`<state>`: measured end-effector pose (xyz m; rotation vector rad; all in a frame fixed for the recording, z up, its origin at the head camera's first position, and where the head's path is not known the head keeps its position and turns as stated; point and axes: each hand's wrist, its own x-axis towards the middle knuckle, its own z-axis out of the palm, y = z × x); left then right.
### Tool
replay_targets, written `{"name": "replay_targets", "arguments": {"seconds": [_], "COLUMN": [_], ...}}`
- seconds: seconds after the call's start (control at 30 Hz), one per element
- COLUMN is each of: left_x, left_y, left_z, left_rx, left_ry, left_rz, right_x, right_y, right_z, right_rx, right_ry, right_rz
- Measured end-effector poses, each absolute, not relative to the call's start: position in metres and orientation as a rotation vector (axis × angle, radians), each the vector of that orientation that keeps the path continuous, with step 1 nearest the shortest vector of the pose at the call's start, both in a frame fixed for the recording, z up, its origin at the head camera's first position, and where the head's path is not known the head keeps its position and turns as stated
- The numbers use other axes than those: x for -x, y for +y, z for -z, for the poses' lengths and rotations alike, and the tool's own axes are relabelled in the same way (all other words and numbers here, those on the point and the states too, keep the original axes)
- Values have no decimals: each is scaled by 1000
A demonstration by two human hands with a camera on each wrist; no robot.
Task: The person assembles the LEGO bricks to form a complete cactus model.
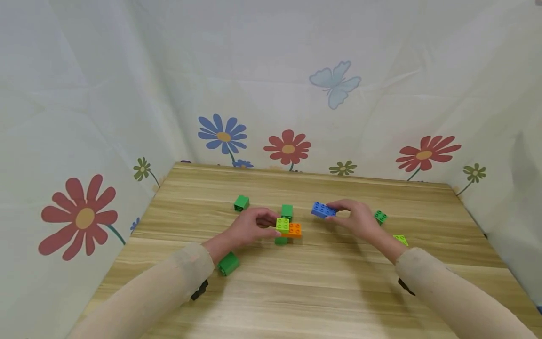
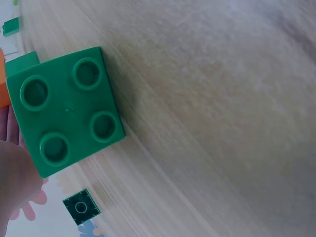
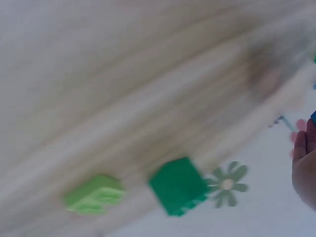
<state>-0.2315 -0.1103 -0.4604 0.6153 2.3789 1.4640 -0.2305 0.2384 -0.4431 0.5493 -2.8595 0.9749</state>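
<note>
My left hand (image 1: 247, 230) grips a small stack of toy building bricks between thumb and fingers. A lime brick (image 1: 282, 225) sits on one end of an orange brick (image 1: 295, 230), and a green brick (image 1: 281, 240) shows below them. To the right, my right hand (image 1: 360, 220) pinches a blue brick (image 1: 322, 210) with studs facing up, apart from the stack. Just behind the stack is another green brick (image 1: 287, 212). In the left wrist view, the orange brick (image 2: 3, 81) is cut off at the left edge; the right wrist view is blurred.
Green bricks lie behind the left hand (image 1: 242, 203) and by the left wrist (image 1: 228, 264). Beside the right forearm are a green brick (image 1: 380, 217) and a lime brick (image 1: 400, 240). A flowered curtain (image 1: 254, 84) stands behind the wooden table (image 1: 305, 292).
</note>
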Motion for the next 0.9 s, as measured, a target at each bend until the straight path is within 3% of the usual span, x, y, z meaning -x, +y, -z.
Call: {"name": "replay_targets", "arguments": {"seconds": [0.43,0.9], "left_x": [229,230], "left_y": [-109,-110], "left_z": [461,460], "left_rx": [-578,-617], "left_ry": [2351,2361], "left_rz": [-1497,-1481], "right_x": [217,219], "right_y": [183,150], "right_z": [399,402], "right_rx": [-819,-1025], "right_ry": [-2779,-2731], "right_rz": [-1038,-1037]}}
